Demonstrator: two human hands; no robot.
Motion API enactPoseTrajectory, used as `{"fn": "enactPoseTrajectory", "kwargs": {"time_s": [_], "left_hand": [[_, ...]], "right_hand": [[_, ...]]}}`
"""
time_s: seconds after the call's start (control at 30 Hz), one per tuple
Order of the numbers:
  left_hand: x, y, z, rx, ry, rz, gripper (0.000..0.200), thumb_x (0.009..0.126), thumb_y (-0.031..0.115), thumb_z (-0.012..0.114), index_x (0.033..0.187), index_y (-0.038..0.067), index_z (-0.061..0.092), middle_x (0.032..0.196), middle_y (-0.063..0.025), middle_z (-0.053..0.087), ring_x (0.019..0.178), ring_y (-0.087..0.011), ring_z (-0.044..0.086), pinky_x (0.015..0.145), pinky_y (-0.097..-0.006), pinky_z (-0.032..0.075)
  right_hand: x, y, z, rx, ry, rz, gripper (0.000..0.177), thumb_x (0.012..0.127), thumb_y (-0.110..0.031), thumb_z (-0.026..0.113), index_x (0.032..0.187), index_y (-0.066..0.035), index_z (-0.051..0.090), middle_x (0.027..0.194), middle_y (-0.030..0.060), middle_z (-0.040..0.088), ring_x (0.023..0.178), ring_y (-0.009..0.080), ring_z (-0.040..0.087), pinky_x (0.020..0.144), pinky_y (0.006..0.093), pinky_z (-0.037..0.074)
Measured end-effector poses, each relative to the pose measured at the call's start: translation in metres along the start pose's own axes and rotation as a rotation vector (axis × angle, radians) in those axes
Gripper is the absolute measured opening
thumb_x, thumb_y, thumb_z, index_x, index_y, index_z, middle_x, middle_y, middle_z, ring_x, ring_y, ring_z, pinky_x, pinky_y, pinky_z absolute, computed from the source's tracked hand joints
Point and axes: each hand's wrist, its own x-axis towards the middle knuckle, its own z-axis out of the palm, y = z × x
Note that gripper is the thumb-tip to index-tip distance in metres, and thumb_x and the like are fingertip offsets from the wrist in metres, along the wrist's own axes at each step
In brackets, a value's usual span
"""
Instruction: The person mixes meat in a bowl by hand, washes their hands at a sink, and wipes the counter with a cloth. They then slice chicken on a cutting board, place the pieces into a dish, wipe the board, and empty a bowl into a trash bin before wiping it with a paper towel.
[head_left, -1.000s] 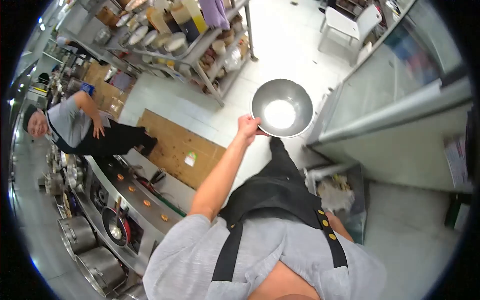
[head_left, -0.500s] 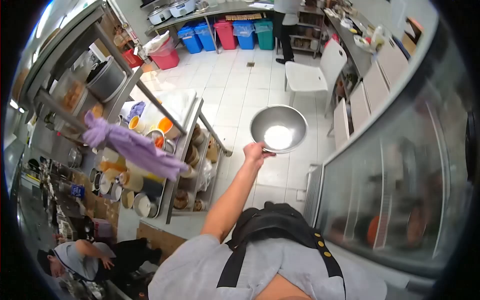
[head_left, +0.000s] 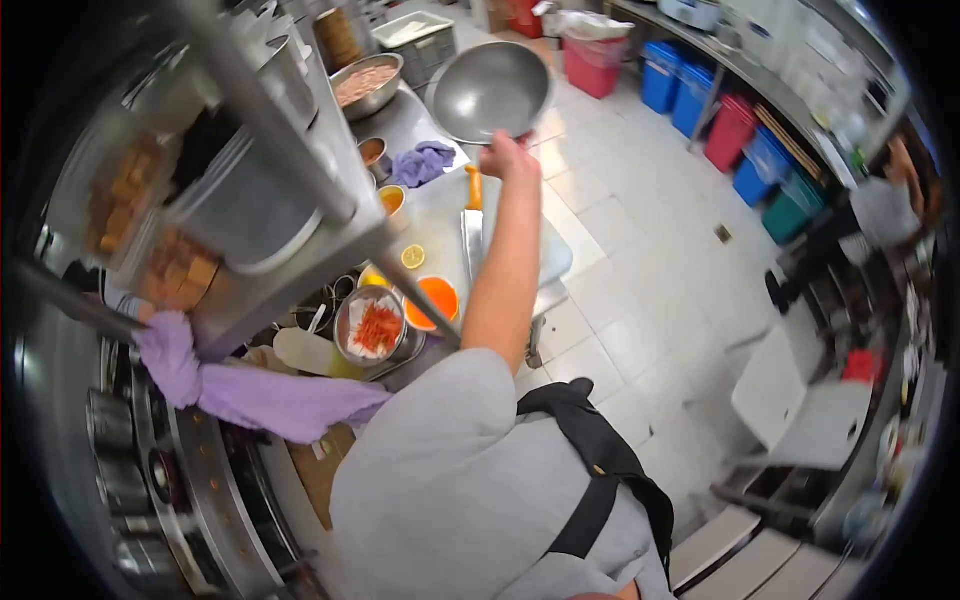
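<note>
The left hand (head_left: 508, 158) is stretched out at the end of a bare forearm, its grip closed tight on the near rim of a bowl (head_left: 490, 90), fingers curled over the edge; the bowl is steel, round and empty, tilted so that its inside faces the camera; it hangs in the air over the far end of the bench (head_left: 548, 262), near the right edge, touching nothing but the hand; the right hand is out of sight, so its grip cannot be told; under the forearm a knife (head_left: 472, 238) lies flat on the bench with its orange handle pointing to the far end; a purple rag (head_left: 420, 163) is bunched just left of the handle, towards the far left corner; beyond it, at the far edge, stands a wide basin (head_left: 365, 82) with a pinkish filling; a lemon half (head_left: 412, 256) lies cut face up left of the knife blade; near the front edge sit an orange cup (head_left: 437, 300) and, just beside it, a small basin (head_left: 375, 328) of red-orange shreds; a shelf rail (head_left: 300, 150) crosses the left of the view, with a purple cloth (head_left: 250, 397) draped below it; across the tiled floor (head_left: 640, 290), well apart from the bench, blue, red and green bins (head_left: 735, 130) stand in a row, and a white chair (head_left: 800, 410) is at the right.
</note>
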Motion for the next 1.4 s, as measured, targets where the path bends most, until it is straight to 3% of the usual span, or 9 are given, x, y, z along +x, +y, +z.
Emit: {"fn": "enactPoseTrajectory", "kwargs": {"time_s": [0.3, 0.5, 0.6, 0.7, 0.77, 0.97, 1.13, 1.23, 1.4], "left_hand": [[0.243, 0.112, 0.014, -0.014, 0.581, 0.669, 0.020, 0.072, -0.004, 0.049, 0.088, -0.015, 0.043, 0.094, -0.0269, 0.054, 0.074, -0.0341, 0.064, 0.058, -0.0396, 0.061], [0.240, 0.036, -0.013, -0.021, 0.478, 0.869, 0.011, 0.073, 0.000, 0.056, 0.080, -0.002, 0.048, 0.079, -0.0116, 0.054, 0.074, -0.0222, 0.055, 0.074, -0.0371, 0.053], [0.274, -0.043, -0.055, 0.724, 0.580, 0.865, 0.020, 0.069, 0.006, 0.063, 0.086, 0.001, 0.055, 0.087, -0.0157, 0.057, 0.087, -0.0255, 0.057, 0.081, -0.0377, 0.048], [0.301, -0.051, -0.053, 1.258, 0.589, 0.802, 0.028, 0.067, 0.008, 0.064, 0.093, 0.001, 0.059, 0.094, -0.0197, 0.060, 0.095, -0.0308, 0.058, 0.087, -0.0385, 0.045], [0.318, -0.037, -0.045, 1.658, 0.535, 0.626, 0.035, 0.070, 0.010, 0.061, 0.103, 0.001, 0.060, 0.105, -0.0205, 0.061, 0.102, -0.0343, 0.056, 0.091, -0.0369, 0.044], [0.413, -0.081, -0.041, 2.035, 0.648, 0.117, 0.044, 0.078, 0.019, 0.055, 0.120, 0.007, 0.053, 0.133, -0.0172, 0.041, 0.125, -0.0372, 0.037, 0.102, -0.0476, 0.031], [0.583, -0.041, -0.004, 1.897, 0.869, 0.092, 0.063, 0.077, 0.026, 0.057, 0.133, 0.007, 0.038, 0.147, -0.0167, 0.019, 0.135, -0.0457, 0.012, 0.107, -0.0574, 0.015], [0.665, 0.004, -0.009, 1.857, 0.984, 0.161, 0.072, 0.071, 0.029, 0.066, 0.133, 0.006, 0.037, 0.146, -0.0149, 0.022, 0.134, -0.0404, 0.018, 0.105, -0.0564, 0.019], [0.729, 0.069, -0.027, 1.850, 0.572, 0.542, 0.072, 0.061, 0.027, 0.077, 0.124, 0.007, 0.047, 0.135, -0.0151, 0.042, 0.130, -0.0292, 0.032, 0.095, -0.0498, 0.038]], "right_hand": [[0.261, -0.188, 0.101, -0.164, -0.466, -0.037, 0.036, 0.070, -0.024, 0.067, 0.101, -0.006, 0.063, 0.103, 0.0134, 0.062, 0.097, 0.0268, 0.059, 0.087, 0.0397, 0.046], [0.460, -0.279, 0.156, -0.675, -0.763, -0.092, 0.036, 0.070, -0.029, 0.066, 0.101, -0.010, 0.064, 0.102, 0.0114, 0.064, 0.099, 0.0254, 0.059, 0.086, 0.0401, 0.047], [0.666, -0.367, 0.195, -1.583, -0.770, -1.283, 0.036, 0.070, -0.031, 0.066, 0.101, -0.012, 0.065, 0.101, 0.0104, 0.064, 0.099, 0.0247, 0.059, 0.086, 0.0403, 0.047], [0.713, -0.673, 0.286, -0.149, -0.606, -0.655, 0.007, 0.078, -0.019, 0.058, 0.078, -0.011, 0.059, 0.068, 0.0045, 0.054, 0.054, 0.0171, 0.049, 0.046, 0.0323, 0.038], [0.703, -0.838, 0.344, 0.257, -0.725, -0.776, 0.003, 0.079, -0.009, 0.056, 0.080, -0.008, 0.059, 0.053, 0.0003, 0.043, 0.033, 0.0117, 0.037, 0.029, 0.0264, 0.030], [0.418, -1.094, 0.508, 0.150, -1.114, -0.843, 0.032, 0.086, -0.013, 0.056, 0.117, -0.008, 0.055, 0.083, 0.0031, 0.060, 0.061, 0.0111, 0.055, 0.051, 0.0244, 0.044], [0.331, -1.051, 0.703, -0.425, -1.433, -1.322, 0.026, 0.088, -0.013, 0.051, 0.113, -0.006, 0.057, 0.073, 0.0057, 0.061, 0.060, 0.0139, 0.059, 0.047, 0.0268, 0.047], [0.260, -1.014, 0.695, -0.651, -1.506, -0.755, 0.033, 0.080, -0.004, 0.058, 0.113, -0.001, 0.057, 0.079, 0.0087, 0.064, 0.063, 0.0150, 0.063, 0.045, 0.0262, 0.049], [0.283, -1.005, 0.733, -0.646, -1.418, -0.890, 0.022, 0.081, -0.008, 0.057, 0.101, 0.000, 0.064, 0.072, 0.0065, 0.063, 0.061, 0.0139, 0.060, 0.051, 0.0257, 0.046]]}}
